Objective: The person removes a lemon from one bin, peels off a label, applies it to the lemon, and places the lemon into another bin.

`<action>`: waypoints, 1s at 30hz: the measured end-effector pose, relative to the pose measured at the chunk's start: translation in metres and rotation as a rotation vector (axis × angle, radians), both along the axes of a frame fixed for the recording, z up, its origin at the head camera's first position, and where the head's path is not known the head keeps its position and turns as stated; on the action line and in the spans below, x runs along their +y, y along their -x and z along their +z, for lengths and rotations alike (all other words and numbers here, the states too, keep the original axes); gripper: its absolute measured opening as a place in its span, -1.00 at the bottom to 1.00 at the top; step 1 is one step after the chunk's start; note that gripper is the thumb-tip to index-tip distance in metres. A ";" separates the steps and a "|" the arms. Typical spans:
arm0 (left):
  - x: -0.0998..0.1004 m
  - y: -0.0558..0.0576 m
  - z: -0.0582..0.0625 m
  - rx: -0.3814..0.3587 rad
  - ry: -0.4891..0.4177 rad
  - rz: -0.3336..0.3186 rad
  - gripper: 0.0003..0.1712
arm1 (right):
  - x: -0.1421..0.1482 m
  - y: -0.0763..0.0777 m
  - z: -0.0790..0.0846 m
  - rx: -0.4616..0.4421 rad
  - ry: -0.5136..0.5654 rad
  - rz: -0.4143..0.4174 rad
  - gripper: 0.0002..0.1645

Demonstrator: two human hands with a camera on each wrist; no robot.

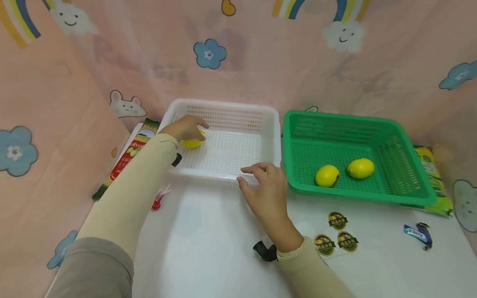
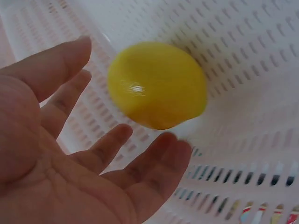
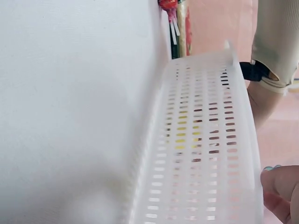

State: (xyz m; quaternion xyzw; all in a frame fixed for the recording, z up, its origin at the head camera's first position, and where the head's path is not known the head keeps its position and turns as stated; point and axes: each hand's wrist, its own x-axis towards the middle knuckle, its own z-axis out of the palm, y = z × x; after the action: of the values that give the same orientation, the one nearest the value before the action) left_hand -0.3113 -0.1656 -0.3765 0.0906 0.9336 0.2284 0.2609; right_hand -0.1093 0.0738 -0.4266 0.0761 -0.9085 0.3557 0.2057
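Observation:
A yellow lemon (image 1: 191, 143) lies in the left part of the white basket (image 1: 239, 173). My left hand (image 1: 187, 128) reaches over the basket's left side, close to that fruit. In the left wrist view, spread, slightly bent fingers curve beside the lemon (image 2: 156, 84), with a small gap visible between them. My right hand (image 1: 267, 196) hovers by the white basket's front rim, thumb and fingers apart and holding nothing. The right wrist view has its fingertips (image 3: 280, 186) close to the rim; contact cannot be made out. Yellow shows through the slots of the basket wall (image 3: 205, 177).
A green basket (image 1: 366, 197) holds two lemons (image 1: 360, 168). Snack packets (image 1: 130, 155) lie at the left, and another green bag (image 1: 432, 173) at the right. Round stickers (image 1: 337, 220), a candy wrapper (image 1: 419, 234) and red lollipops (image 1: 156, 201) lie on the white table (image 1: 210, 255).

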 end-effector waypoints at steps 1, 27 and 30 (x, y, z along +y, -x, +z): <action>-0.002 0.000 -0.003 -0.013 0.001 0.012 -0.36 | -0.001 -0.001 -0.001 -0.008 -0.001 -0.004 -0.79; -0.013 -0.002 -0.008 0.019 -0.330 0.120 -0.37 | 0.003 -0.001 0.013 -0.167 0.031 -0.042 -0.77; -0.005 -0.007 0.006 0.058 -0.472 0.158 -0.35 | 0.004 -0.001 0.013 -0.183 0.031 -0.039 -0.76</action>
State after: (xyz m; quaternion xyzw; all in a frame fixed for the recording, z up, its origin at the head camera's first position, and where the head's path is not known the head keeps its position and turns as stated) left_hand -0.3045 -0.1710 -0.3705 0.0823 0.8658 0.4569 0.1868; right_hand -0.1086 0.0773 -0.4135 0.0224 -0.9191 0.3713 0.1301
